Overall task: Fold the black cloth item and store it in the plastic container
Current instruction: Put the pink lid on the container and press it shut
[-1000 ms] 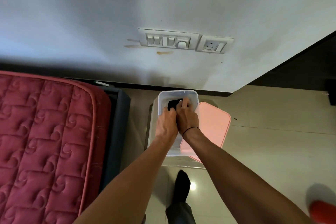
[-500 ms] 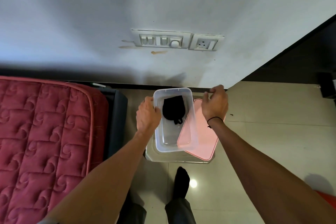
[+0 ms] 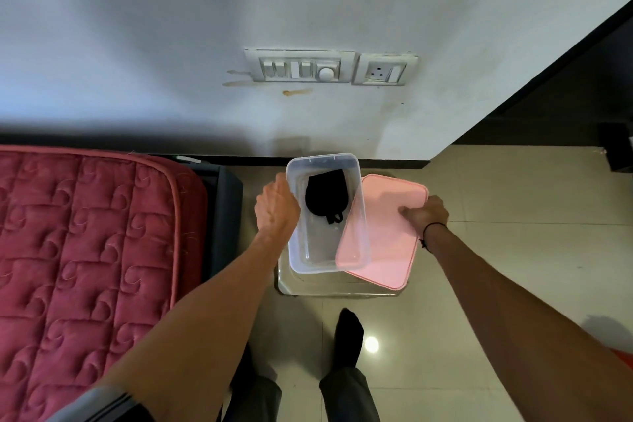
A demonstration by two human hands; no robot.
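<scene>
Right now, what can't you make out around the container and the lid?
Head view only:
- Stand under the clear container: mostly covered by it and the pink lid.
- Left hand fingers: hidden behind the container wall.
- Black cloth: folds too dark to read.
- Right hand grip on the lid: unclear.

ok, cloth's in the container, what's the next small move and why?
Probably lift the pink lid with the right hand and swing it over the container. The black cloth already lies inside, the lid leans off to the side, and the left hand steadies the container's wall.
</scene>
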